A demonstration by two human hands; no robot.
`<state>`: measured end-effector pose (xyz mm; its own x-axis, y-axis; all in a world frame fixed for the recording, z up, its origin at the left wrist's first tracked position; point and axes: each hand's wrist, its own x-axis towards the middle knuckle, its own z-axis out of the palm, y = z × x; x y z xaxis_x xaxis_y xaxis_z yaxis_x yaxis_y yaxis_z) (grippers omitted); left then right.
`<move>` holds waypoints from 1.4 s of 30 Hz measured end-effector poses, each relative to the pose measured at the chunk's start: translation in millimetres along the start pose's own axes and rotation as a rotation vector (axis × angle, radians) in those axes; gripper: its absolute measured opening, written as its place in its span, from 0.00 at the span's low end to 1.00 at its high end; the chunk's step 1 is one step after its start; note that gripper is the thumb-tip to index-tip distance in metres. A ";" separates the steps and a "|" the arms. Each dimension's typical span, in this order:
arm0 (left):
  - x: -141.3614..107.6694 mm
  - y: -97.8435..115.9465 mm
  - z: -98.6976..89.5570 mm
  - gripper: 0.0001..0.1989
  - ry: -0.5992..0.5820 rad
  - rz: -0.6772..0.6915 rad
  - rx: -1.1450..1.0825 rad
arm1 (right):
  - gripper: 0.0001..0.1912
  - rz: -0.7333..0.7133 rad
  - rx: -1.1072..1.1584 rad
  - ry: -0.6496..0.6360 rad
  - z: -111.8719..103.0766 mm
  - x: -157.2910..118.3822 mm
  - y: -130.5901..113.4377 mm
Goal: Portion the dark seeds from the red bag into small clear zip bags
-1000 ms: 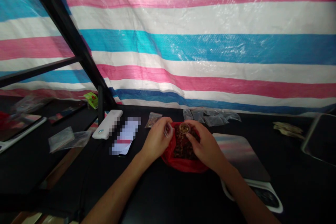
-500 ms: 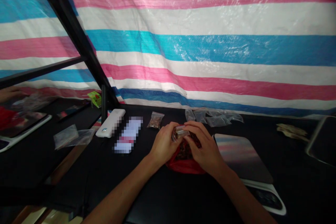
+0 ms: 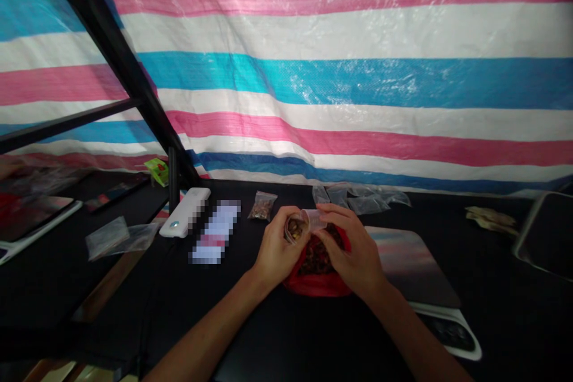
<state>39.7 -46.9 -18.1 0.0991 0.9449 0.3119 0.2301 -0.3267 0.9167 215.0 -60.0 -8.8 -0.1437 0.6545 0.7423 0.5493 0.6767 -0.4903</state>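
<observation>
My left hand (image 3: 278, 245) is closed around a small clear plastic bag (image 3: 293, 228), its mouth open, with brownish bits inside. My right hand (image 3: 353, 245) pinches a small translucent plastic cup (image 3: 316, 219) that is tipped toward the bag's mouth; the fingers partly cover it. Below both hands sits an open red plastic bag (image 3: 317, 286) full of dark reddish-brown dried pieces (image 3: 317, 259). A filled zip bag (image 3: 262, 206) lies beyond my left hand.
Right of the red bag is a flat digital scale (image 3: 416, 268). Several clear bags (image 3: 367, 200) lie at the back, near the striped tarp (image 3: 358, 83). On the left are a white device (image 3: 185, 212), a blurred-out phone (image 3: 217, 231) and a black frame post (image 3: 134, 80). Another scale (image 3: 45, 224) stands beyond it.
My right hand has tilted the cup and drawn slightly right, so more of the cup and the bag's open mouth shows. The view has shifted a little.
</observation>
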 end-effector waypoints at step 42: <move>1.8 -3.4 -11.7 0.33 -0.213 0.404 0.290 | 0.06 -0.088 -0.083 -0.345 -2.7 0.4 -1.4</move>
<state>27.8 -43.8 -17.8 0.4222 0.7280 0.5402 0.3875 -0.6837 0.6184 216.4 -61.6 -6.6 -0.4544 0.6799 0.5755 0.5852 0.7150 -0.3826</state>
